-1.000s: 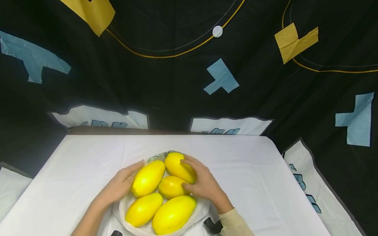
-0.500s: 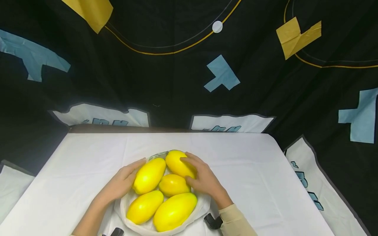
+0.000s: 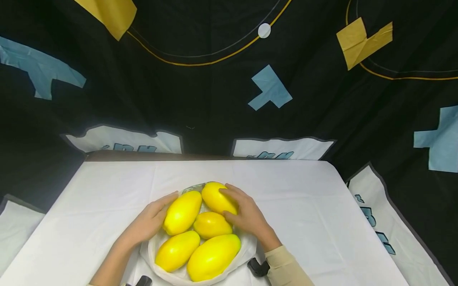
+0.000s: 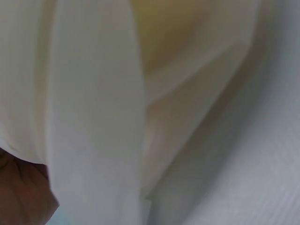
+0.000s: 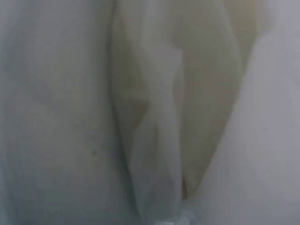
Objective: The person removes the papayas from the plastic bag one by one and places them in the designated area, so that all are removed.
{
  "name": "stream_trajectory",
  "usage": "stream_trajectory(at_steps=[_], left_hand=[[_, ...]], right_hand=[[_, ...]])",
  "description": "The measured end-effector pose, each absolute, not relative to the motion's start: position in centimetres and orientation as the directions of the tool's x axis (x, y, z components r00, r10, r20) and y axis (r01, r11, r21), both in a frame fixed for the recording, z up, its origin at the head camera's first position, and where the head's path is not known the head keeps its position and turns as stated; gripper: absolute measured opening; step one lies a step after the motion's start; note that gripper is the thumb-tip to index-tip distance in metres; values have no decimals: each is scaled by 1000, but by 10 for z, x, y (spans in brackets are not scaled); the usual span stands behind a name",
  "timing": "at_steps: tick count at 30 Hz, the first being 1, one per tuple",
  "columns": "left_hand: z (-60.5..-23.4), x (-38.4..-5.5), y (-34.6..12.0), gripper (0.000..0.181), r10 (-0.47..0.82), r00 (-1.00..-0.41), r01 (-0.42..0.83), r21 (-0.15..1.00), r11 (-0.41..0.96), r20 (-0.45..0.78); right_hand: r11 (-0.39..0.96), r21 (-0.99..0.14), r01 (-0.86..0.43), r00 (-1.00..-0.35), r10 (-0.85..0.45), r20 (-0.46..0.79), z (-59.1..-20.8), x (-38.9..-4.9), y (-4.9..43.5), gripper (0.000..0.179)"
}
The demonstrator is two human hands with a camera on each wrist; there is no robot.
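Several yellow mangoes lie in a white bag (image 3: pixel 164 274) whose mouth is spread wide on the table. My left hand (image 3: pixel 148 220) rests with straight fingers along the bag's left side, against the upper left mango (image 3: pixel 183 212). On the other side, my right hand (image 3: pixel 247 212) holds the upper right mango (image 3: pixel 212 194), fingers over its far end and thumb at its near end. Between them sits a smaller mango (image 3: pixel 212 225); two more, a left mango (image 3: pixel 177 251) and a large green-tipped mango (image 3: pixel 214 257), lie nearer. White bag folds (image 4: pixel 98 112) fill much of the left wrist view.
A white cloth covers the table (image 3: pixel 304 222). Behind it hangs a black curtain (image 3: pixel 200 99) with blue and gold patches. Black wrist-camera mounts sit at the right wrist (image 3: pixel 258 267) and the left wrist (image 3: pixel 144 281).
The right thumb has moved off the small middle mango onto the upper right one. The left hand and the bag stay nearly still; the view has shifted slightly.
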State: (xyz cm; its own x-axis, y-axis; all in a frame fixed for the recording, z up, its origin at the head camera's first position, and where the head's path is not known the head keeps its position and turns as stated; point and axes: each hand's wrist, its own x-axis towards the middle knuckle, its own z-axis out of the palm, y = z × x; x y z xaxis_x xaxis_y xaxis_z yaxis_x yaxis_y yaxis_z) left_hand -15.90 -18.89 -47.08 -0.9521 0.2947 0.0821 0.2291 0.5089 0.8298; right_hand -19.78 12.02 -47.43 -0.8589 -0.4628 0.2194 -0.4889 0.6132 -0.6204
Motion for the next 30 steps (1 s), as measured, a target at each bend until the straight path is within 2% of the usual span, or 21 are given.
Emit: stream_trajectory(at_steps=[17, 25, 30], left_hand=[[-471, -160, -192, 42, 287, -954, 221, 840, 496, 82], [-471, -161, -192, 43, 283, -956, 209, 845, 492, 72], [-473, -160, -191, 45, 288, -956, 198, 854, 482, 59]], right_hand=[[607, -598, -524, -849, -435, 302, -452, -190, 122, 61], [588, -580, -564, -826, -417, 380, -440, -197, 131, 62], [601, -584, -545, -838, -371, 401, -440, -203, 142, 61]])
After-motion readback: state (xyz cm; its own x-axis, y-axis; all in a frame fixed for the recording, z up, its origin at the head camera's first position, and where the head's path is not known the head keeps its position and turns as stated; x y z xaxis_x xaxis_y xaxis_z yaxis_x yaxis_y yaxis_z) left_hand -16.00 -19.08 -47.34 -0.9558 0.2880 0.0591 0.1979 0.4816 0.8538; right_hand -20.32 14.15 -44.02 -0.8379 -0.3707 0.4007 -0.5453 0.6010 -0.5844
